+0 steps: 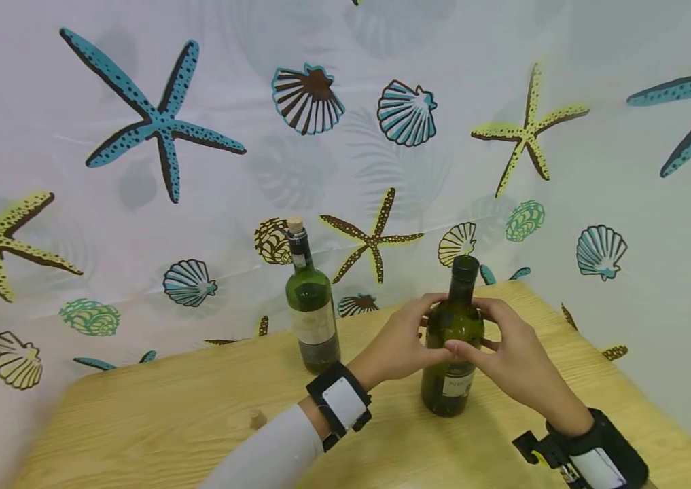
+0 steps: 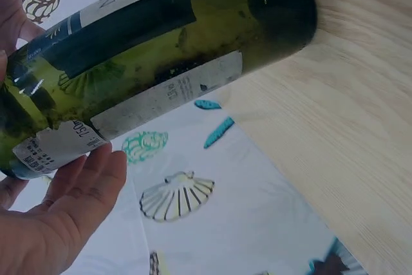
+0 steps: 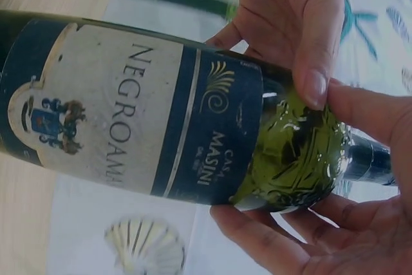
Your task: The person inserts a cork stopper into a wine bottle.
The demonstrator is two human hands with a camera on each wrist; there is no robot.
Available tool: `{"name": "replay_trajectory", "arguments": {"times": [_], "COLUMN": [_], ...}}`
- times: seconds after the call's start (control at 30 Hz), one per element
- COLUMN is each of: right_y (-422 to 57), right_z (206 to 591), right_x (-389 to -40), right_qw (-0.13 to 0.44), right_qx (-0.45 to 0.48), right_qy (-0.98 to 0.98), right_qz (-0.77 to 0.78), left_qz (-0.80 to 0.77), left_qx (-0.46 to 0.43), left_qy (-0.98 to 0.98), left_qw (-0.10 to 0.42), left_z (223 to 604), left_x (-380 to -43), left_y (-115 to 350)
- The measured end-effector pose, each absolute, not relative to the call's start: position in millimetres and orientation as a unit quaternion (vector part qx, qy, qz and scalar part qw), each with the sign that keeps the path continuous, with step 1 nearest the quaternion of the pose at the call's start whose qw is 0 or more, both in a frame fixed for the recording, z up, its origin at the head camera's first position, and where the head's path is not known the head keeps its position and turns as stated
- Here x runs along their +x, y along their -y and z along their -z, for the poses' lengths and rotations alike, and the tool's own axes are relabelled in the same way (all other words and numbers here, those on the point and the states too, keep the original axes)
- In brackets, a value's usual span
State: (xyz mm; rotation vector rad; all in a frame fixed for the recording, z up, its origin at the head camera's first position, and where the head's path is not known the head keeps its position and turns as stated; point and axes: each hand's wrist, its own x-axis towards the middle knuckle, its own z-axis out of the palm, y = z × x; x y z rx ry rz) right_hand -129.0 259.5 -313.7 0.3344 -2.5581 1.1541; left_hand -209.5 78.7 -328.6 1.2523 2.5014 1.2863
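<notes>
An uncorked green wine bottle (image 1: 454, 322) is upright at the right of the table, with a blue and cream label (image 3: 116, 101) showing in the right wrist view. My left hand (image 1: 406, 339) holds its shoulder from the left, and my right hand (image 1: 516, 360) grips the same part from the right. Both thumbs meet across the front of the glass, fingers curving round behind. In the left wrist view, the left fingers (image 2: 84, 204) are beside a small white sticker on the bottle. I cannot tell whether the base touches the table.
Another green wine bottle (image 1: 314, 326), a cork (image 1: 295, 225) in its neck, stands to the left near the table's back edge. A small loose cork (image 1: 257, 419) is on the wooden table (image 1: 155, 421). Cloth (image 1: 229, 183) printed with shells and starfish hangs behind.
</notes>
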Motion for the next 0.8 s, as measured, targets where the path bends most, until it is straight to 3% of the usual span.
{"name": "replay_trajectory", "arguments": {"times": [0.37,0.8], "right_y": [-194,-151], "right_z": [318,318], "right_x": [-140,-129], "right_qw": [0.096,0.062], "right_qx": [0.192,0.240], "right_qy": [0.862,0.840], "right_qz": [-0.459,-0.484], "left_qz": [-0.461,-0.486], "left_qx": [0.326,0.270], "left_qy": [-0.825,-0.831], "left_qw": [0.006,-0.009], "left_z": [334,334], "left_x": [-179,-143], "left_y": [3,50]}}
